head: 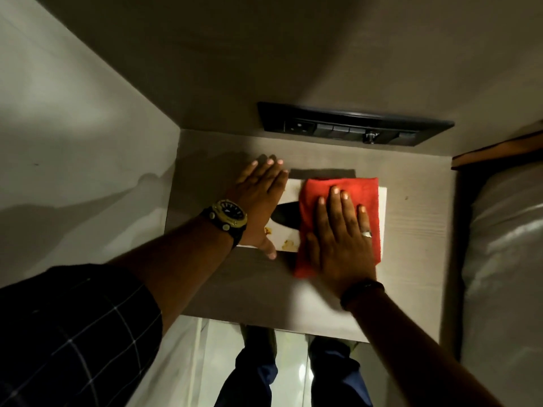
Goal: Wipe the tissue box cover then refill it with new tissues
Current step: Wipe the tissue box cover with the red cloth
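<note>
A white tissue box cover (286, 230) with a dark oval slot lies flat on a small grey bedside table (411, 230). Yellowish stains show near its front edge. My left hand (258, 204), with a yellow watch on the wrist, rests flat on the cover's left end, fingers stretched out and thumb over the front edge. My right hand (340, 230) presses flat on a red cloth (352, 192) spread over the cover's right half. The cloth hides most of that half and part of the slot. No tissues are in sight.
A dark switch and socket panel (352, 127) is set in the wall behind the table. A wall closes the left side. A bed with pale bedding (505, 259) and a wooden headboard edge stands at the right. My legs and the light floor show below the table's front edge.
</note>
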`<state>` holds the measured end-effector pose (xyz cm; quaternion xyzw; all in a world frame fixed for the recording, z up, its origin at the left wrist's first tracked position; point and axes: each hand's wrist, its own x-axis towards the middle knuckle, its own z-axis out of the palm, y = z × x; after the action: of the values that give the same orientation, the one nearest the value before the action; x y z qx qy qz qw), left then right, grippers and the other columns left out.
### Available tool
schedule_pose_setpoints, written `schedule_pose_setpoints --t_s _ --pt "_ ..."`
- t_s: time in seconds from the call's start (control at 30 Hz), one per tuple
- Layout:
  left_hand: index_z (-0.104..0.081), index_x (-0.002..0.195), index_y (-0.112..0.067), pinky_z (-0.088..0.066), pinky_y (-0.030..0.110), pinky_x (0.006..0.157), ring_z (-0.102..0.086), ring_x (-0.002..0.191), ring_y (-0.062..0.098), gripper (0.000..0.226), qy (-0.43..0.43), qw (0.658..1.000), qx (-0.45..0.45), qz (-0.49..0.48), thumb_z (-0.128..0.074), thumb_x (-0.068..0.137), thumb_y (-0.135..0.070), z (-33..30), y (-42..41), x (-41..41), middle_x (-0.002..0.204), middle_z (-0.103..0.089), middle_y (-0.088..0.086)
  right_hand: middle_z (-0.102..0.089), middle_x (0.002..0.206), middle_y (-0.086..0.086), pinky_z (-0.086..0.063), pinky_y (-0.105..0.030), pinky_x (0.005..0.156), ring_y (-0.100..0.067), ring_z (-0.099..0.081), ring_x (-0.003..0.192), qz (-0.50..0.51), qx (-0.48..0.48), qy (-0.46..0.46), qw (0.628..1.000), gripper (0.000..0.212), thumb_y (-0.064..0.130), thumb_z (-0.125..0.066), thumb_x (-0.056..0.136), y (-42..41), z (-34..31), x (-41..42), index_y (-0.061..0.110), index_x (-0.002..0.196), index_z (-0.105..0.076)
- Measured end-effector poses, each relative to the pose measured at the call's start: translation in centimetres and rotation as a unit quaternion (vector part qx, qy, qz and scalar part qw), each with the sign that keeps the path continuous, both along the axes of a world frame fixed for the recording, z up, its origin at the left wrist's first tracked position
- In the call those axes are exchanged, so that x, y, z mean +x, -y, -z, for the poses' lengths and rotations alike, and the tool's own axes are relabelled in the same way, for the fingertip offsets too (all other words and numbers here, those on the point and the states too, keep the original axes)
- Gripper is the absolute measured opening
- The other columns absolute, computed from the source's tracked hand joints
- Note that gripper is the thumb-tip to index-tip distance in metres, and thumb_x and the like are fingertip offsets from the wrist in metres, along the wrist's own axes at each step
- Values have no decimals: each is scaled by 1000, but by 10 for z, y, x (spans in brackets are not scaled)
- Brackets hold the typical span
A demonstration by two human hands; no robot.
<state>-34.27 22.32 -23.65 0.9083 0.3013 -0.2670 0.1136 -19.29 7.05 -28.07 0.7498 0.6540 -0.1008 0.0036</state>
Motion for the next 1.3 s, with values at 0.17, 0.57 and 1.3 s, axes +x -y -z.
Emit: schedule_pose_setpoints --t_s 0.17,0.57,1.3 --pt "16 148 -6 25 38 107 16 147 31 155 1 1000 3 -1 -71 45 -82 0 1 2 160 16 16 -15 159 -19 -11 -55 119 -38 -14 147 97 -1 -23 995 64 43 -23 99 7 0 26 8 152 -18" --pt "-1 151 -7 16 40 114 6 149 31 123 45 999 7 -15 -73 65 -57 6 -2 1 161 1 15 -10 162 -14 -3 -54 119 -36 -7 149 174 3 -67 982 65 45 -22 98 -57 -9 -49 12 154 -13" --pt "12 150 -9 16 43 115 8 148 28 157 -13 999 27 26 -59 37 -94 15 -6 -3 161 9 13 -15 161 -15 -2 -58 116 -40 -10 148 108 5 -20 994 64 48 -30 99 -34 -7 0 17 154 -17"
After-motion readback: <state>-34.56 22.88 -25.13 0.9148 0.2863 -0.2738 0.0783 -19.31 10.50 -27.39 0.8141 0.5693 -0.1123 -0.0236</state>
